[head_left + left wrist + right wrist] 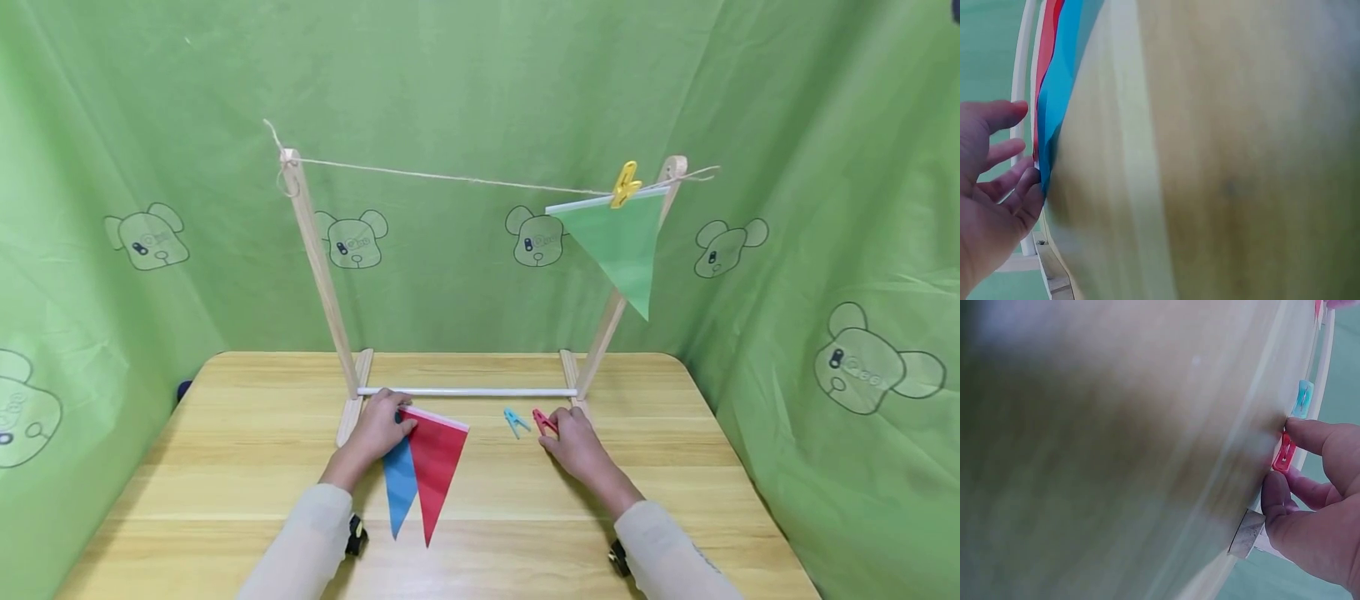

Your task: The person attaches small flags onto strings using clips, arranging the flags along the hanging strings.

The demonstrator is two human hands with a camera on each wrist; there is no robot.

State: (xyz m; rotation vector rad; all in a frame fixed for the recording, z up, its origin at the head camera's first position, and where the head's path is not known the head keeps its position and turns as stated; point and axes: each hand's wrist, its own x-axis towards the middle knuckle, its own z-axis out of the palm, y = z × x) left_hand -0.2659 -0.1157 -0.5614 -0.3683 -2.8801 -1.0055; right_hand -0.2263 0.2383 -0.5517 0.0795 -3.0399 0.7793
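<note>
In the head view my left hand (380, 427) is at the upper left corner of a red triangular flag (441, 450), which partly covers a blue flag (401, 479). The left wrist view shows this hand's fingers spread, some fingertips against the edge of the blue flag (1066, 69). At the right, my right hand (576, 442) pinches a red clothespin (544, 422) low at the tabletop, thumb on one side and fingers on the other. A light blue clothespin (516, 422) lies just left of it, also seen beyond the thumb in the right wrist view.
Behind the hands stands a wooden frame with a left post (322, 275), a right post (606, 333) and a white crossbar (465, 392). From its string (450, 177) hangs a green flag (618, 242) under a yellow clothespin (624, 185). A green curtain (450, 75) surrounds the table (225, 467).
</note>
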